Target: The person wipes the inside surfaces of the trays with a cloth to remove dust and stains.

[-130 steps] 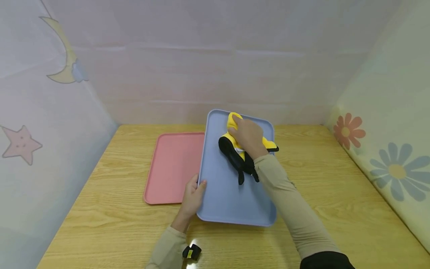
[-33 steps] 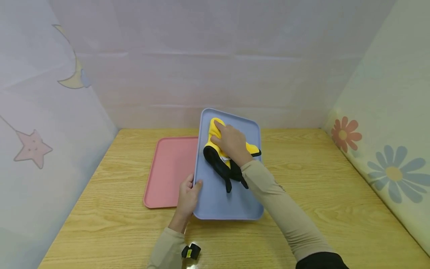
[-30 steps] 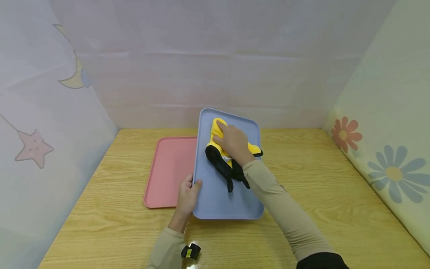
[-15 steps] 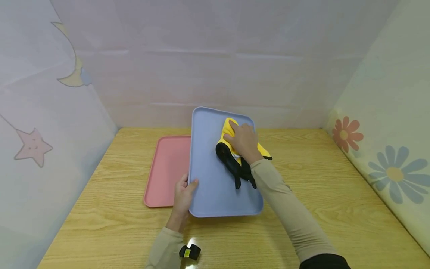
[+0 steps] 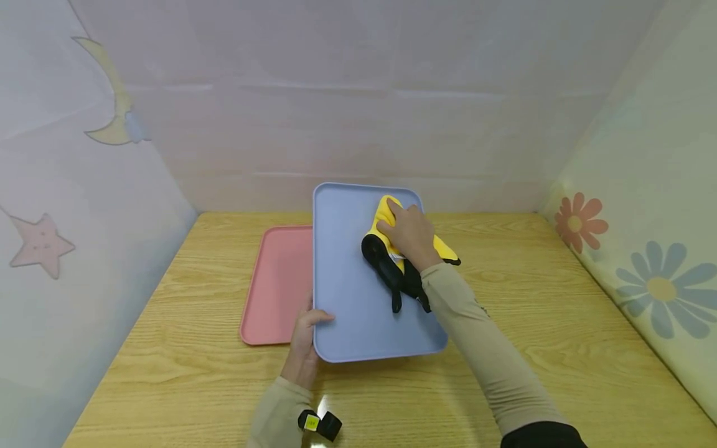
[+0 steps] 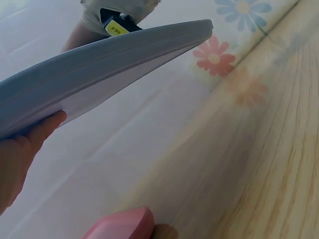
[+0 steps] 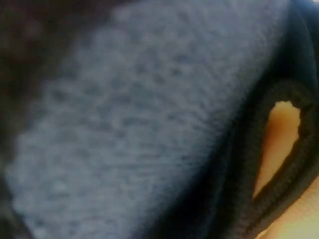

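A light blue rectangular tray (image 5: 358, 267) is held up, tilted toward the head camera. My left hand (image 5: 305, 339) grips its lower left edge, with the thumb lying over the inner face. In the left wrist view the tray (image 6: 109, 59) appears nearly edge-on, and part of the left hand (image 6: 25, 154) touches its rim. My right hand (image 5: 411, 233) holds a bunched yellow-and-black cloth (image 5: 385, 214) against the upper right of the tray, index finger extended. Black parts of the cloth hang below that hand. The right wrist view is blurred, with grey fabric (image 7: 124, 119) filling most of it.
A pink tray (image 5: 277, 286) lies flat on the wooden table (image 5: 185, 336), partly behind the blue tray. Pale printed sheets (image 5: 358, 106) stand behind the table and on both sides. A black device (image 5: 319, 424) is strapped to the left wrist.
Over the last second the blue tray moves left and turns to face more squarely. The right hand and cloth shift right across it. The left thumb now lies flatter over the tray.
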The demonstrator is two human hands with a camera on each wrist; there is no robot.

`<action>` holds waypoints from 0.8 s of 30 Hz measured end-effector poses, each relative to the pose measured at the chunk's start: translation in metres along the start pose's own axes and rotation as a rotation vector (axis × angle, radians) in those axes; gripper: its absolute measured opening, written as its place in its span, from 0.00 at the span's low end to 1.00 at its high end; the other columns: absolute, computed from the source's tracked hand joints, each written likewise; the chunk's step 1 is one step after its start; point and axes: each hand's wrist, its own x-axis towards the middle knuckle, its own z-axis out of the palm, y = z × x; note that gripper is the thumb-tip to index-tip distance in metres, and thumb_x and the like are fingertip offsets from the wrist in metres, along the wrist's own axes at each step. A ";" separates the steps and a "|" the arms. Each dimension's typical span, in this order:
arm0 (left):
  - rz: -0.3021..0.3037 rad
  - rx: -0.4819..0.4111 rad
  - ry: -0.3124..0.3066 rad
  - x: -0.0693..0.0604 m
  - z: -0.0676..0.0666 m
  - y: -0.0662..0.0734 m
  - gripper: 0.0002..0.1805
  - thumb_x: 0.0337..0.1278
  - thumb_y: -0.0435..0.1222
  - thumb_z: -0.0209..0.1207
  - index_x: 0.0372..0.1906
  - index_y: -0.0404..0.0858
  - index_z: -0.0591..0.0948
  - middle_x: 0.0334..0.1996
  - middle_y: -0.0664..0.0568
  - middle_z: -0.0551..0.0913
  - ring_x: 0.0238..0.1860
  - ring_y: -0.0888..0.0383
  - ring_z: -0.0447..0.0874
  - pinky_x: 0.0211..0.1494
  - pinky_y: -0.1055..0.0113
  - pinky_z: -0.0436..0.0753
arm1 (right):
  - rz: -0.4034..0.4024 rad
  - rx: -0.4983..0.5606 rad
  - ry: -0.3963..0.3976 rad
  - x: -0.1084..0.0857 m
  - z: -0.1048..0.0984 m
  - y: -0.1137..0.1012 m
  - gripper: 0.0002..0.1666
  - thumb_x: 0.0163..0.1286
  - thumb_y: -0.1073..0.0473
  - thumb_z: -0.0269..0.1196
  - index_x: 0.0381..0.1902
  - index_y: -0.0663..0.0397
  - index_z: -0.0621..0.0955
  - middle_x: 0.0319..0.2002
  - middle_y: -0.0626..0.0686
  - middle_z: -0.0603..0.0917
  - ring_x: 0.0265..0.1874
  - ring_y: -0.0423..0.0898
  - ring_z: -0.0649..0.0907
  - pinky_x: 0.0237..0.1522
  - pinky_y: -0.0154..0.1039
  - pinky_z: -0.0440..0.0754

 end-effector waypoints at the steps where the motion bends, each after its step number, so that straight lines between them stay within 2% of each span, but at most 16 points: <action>1: -0.011 -0.024 0.000 0.000 0.000 0.000 0.34 0.33 0.17 0.39 0.57 0.31 0.61 0.41 0.49 0.73 0.42 0.56 0.73 0.48 0.67 0.70 | 0.006 0.001 -0.002 0.000 0.000 0.000 0.35 0.60 0.45 0.49 0.65 0.46 0.62 0.33 0.59 0.70 0.28 0.50 0.69 0.21 0.39 0.64; 8: -0.058 -0.149 -0.038 -0.003 0.000 0.001 0.27 0.26 0.17 0.36 0.40 0.36 0.72 0.33 0.48 0.76 0.35 0.57 0.75 0.40 0.68 0.73 | 0.036 0.013 -0.023 0.003 0.000 0.003 0.35 0.60 0.45 0.48 0.66 0.45 0.61 0.38 0.61 0.70 0.27 0.51 0.70 0.24 0.40 0.64; 13: -0.057 -0.194 -0.090 -0.002 -0.001 0.000 0.27 0.25 0.17 0.34 0.39 0.35 0.71 0.33 0.48 0.76 0.35 0.57 0.75 0.40 0.69 0.73 | 0.051 0.013 -0.021 0.006 -0.003 0.007 0.35 0.59 0.45 0.48 0.66 0.46 0.61 0.44 0.64 0.71 0.33 0.53 0.70 0.23 0.41 0.66; 18: -0.040 -0.186 -0.115 -0.001 -0.002 0.000 0.29 0.24 0.17 0.35 0.40 0.38 0.70 0.35 0.49 0.75 0.36 0.58 0.74 0.41 0.70 0.72 | 0.054 0.012 -0.011 0.008 -0.006 0.010 0.35 0.60 0.46 0.48 0.65 0.48 0.61 0.49 0.66 0.70 0.39 0.54 0.70 0.24 0.43 0.69; 24: -0.043 -0.187 -0.099 -0.002 -0.003 0.003 0.31 0.23 0.17 0.34 0.42 0.38 0.71 0.36 0.48 0.74 0.37 0.56 0.73 0.42 0.69 0.71 | 0.053 0.007 -0.023 0.009 -0.007 0.013 0.35 0.61 0.46 0.48 0.65 0.49 0.61 0.51 0.66 0.70 0.42 0.56 0.69 0.28 0.44 0.69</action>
